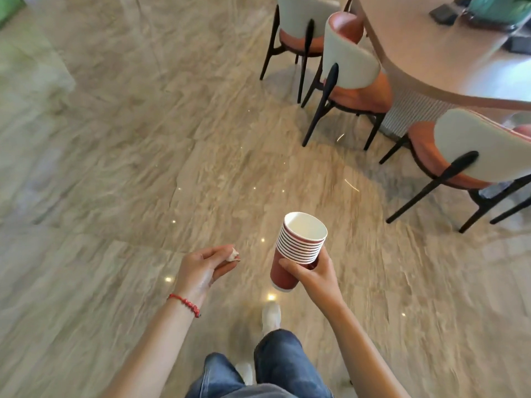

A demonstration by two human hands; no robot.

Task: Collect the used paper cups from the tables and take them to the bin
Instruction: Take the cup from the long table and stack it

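Gripping nested cups (298, 248), right hand (313, 271) — left hand (205, 265) pinches an indistinct white scrap (232, 254).

- A marble-patterned floor (143, 139) spread beneath and ahead of the fingers, dotted with small reflections of light.
- A round table (431, 53) stood far ahead and right of the fingers, with dark flat objects (444, 13) and a teal pot (500, 8) on top.
- Three chairs (352, 67) with white backs, orange seats and black legs stood around its edge.
- Blue jeans (281, 366) and white shoes (271, 315) showed below the fingers.
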